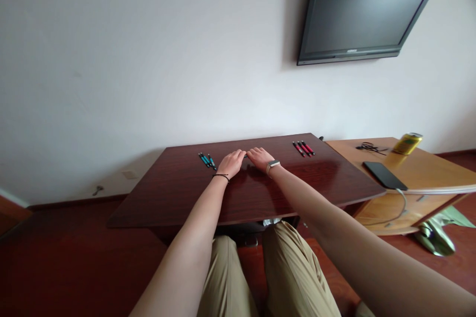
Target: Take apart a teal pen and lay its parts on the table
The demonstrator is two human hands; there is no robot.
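My left hand (231, 163) and my right hand (261, 157) rest palm down, side by side, at the far middle of the dark wooden table (178, 198). Their fingertips almost meet. A small dark object (246, 156) shows between them, too small to name, and I cannot tell whether either hand grips it. Three teal pens (207, 160) lie just left of my left hand. Three red pens (304, 148) lie further right, past my right hand. My left wrist has a black band and my right wrist a watch.
A lighter wooden cabinet (427, 168) adjoins the table on the right, carrying a black phone (385, 175) with a cable, a yellow can (407, 143) and a dark tangled cord (370, 147). A flat screen (368, 7) hangs on the white wall. My knees are under the table's near edge.
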